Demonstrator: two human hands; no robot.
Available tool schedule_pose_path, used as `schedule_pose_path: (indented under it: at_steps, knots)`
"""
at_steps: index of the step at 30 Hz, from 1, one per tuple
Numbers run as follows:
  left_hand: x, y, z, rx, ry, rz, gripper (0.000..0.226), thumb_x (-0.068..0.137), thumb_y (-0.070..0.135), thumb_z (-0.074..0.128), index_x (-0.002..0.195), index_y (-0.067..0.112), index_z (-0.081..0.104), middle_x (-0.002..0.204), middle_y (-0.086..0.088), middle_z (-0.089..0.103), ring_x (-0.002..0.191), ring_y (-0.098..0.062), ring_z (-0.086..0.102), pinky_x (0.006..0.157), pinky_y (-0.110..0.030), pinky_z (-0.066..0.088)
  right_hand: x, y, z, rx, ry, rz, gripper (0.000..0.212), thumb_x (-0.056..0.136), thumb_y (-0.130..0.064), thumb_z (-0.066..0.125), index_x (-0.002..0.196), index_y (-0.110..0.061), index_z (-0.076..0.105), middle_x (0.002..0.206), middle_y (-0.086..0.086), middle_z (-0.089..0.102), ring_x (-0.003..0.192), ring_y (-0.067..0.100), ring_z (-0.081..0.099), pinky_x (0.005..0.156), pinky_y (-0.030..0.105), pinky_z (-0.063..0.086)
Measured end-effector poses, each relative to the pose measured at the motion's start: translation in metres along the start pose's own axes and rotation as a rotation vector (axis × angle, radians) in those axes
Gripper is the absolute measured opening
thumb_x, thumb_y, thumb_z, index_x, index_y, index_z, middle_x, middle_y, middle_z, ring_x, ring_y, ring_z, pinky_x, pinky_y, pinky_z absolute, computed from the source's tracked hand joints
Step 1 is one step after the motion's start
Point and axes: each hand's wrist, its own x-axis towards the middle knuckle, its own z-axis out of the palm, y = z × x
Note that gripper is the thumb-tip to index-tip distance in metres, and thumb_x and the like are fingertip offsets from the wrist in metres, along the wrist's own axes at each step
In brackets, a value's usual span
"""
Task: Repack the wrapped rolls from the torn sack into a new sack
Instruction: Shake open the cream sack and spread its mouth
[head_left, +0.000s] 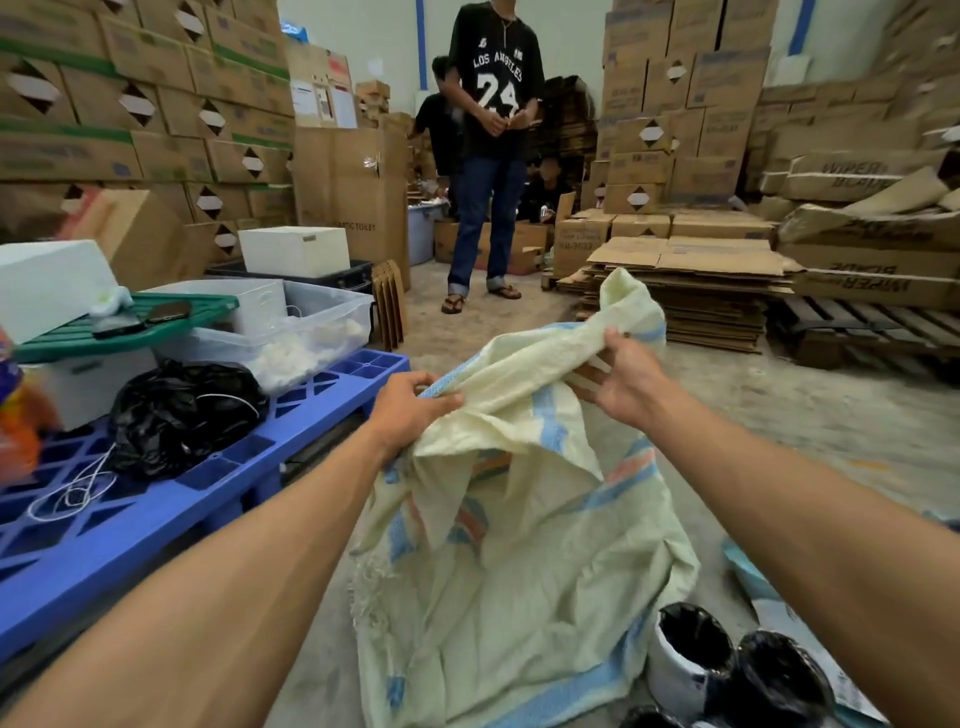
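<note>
Pinching the sack (519, 467) rim, the left hand (405, 410) curls thumb and fingers tight on the cloth; the right hand (623, 379) grips the opposite edge, fingers partly spread. The sack hangs to the floor (831, 441), beside black wrapped rolls (727, 660).
</note>
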Motion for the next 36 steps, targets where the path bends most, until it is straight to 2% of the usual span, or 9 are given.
schedule_pose_path:
  at_steps: [7,10,13,16,19,22,25,30,36]
  knots:
    - [0.001,0.023,0.013,-0.290,0.065,-0.316,0.047,0.091,0.032,0.067,0.123,-0.002,0.059,0.103,-0.011,0.070,0.089,-0.024,0.068,0.078,-0.035,0.055,-0.037,0.062,-0.012,-1.132,-0.582,-0.180,0.141,0.062,-0.045,0.089,0.152,-0.036,-0.020,0.161,-0.009,0.002,0.146,0.012,0.009,0.118,0.035,0.017]
    - [0.004,0.026,0.011,-0.350,0.137,-0.337,0.052,0.093,0.028,0.064,0.132,-0.002,0.049,0.106,-0.010,0.064,0.086,-0.025,0.063,0.078,-0.037,0.050,-0.025,0.095,-0.020,-1.224,-0.301,-0.338,0.087,0.077,-0.009,0.072,0.150,-0.023,0.029,0.146,0.010,0.043,0.136,0.024,0.041,0.105,0.033,0.040]
    - [0.005,0.021,0.004,0.227,0.407,-0.346,0.059,0.087,0.037,0.066,0.133,0.008,0.046,0.134,-0.015,0.050,0.118,-0.034,0.050,0.099,-0.043,0.044,-0.009,0.079,-0.014,-0.772,0.114,-0.304,0.020,0.092,-0.004,0.052,0.099,-0.013,0.069,0.095,0.010,0.068,0.094,0.027,0.064,0.072,0.032,0.048]
    - [-0.002,0.034,-0.003,0.414,0.165,0.008,0.080,0.073,0.071,0.067,0.136,0.028,0.044,0.140,-0.007,0.037,0.130,-0.028,0.037,0.104,-0.046,0.038,-0.004,0.034,0.006,-0.614,0.020,-0.215,0.019,0.097,-0.013,0.054,0.092,-0.020,0.071,0.088,0.007,0.071,0.078,0.022,0.065,0.060,0.028,0.050]
    - [-0.014,0.054,0.009,0.376,-0.365,0.194,0.071,0.073,0.054,0.078,0.134,0.034,0.048,0.130,0.003,0.051,0.111,-0.010,0.054,0.095,-0.030,0.047,-0.006,0.000,0.030,-0.529,-0.089,-0.187,0.018,0.096,-0.009,0.057,0.096,-0.020,0.071,0.087,0.009,0.072,0.075,0.024,0.066,0.058,0.030,0.055]
    - [-0.013,0.050,0.019,0.591,-0.142,0.332,0.014,0.092,0.024,0.065,0.105,0.020,0.062,0.108,-0.001,0.066,0.086,-0.010,0.061,0.077,-0.025,0.046,-0.013,-0.017,0.043,-0.457,-0.145,-0.160,0.019,0.092,-0.007,0.064,0.108,-0.018,0.062,0.099,0.012,0.068,0.085,0.028,0.067,0.066,0.039,0.058]
    - [-0.002,0.056,0.021,0.374,0.089,0.232,0.011,0.101,0.025,0.046,0.097,0.017,0.051,0.089,0.001,0.059,0.083,-0.018,0.056,0.069,-0.031,0.042,-0.018,-0.022,0.039,-0.435,-0.241,-0.163,0.050,0.082,0.004,0.070,0.124,-0.015,0.050,0.112,0.013,0.064,0.101,0.030,0.066,0.085,0.048,0.058]
    - [0.010,0.098,0.016,-0.371,0.202,-0.015,0.021,0.084,0.031,0.055,0.092,0.015,0.065,0.100,-0.009,0.066,0.096,-0.029,0.063,0.081,-0.041,0.051,-0.008,0.000,0.022,-1.309,-0.101,-0.391,0.034,0.088,-0.013,0.065,0.121,-0.010,0.056,0.115,0.012,0.061,0.106,0.029,0.058,0.082,0.035,0.048]
    - [-0.003,0.092,0.003,1.070,-0.210,0.339,0.060,0.075,0.059,0.068,0.130,0.037,0.056,0.119,0.007,0.064,0.106,-0.019,0.062,0.088,-0.037,0.052,-0.010,-0.001,0.010,-0.459,-0.097,0.030,0.021,0.095,-0.005,0.052,0.106,-0.006,0.070,0.101,0.020,0.072,0.080,0.028,0.068,0.080,0.045,0.059]
